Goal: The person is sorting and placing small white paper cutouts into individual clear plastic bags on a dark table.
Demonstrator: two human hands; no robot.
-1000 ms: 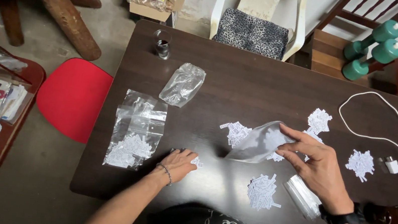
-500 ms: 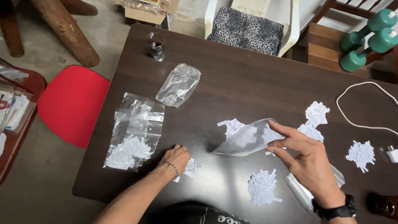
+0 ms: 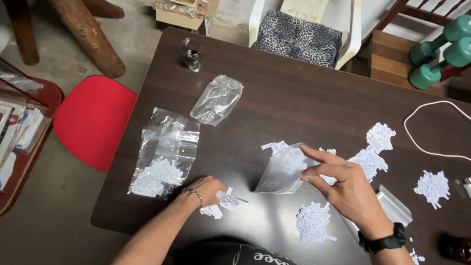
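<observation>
Dark bench: right hand pinches a clear plastic bag mouth-open at centre for filling; left hand, fingers curled, gathers white paper scraps at near-left edge.

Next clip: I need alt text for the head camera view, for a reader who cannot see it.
Seen from above, a person's right hand holds a clear plastic bag over a dark wooden table, while the left hand gathers small white paper slips. More slip piles, filled bags and a white charger cable lie around.
</observation>
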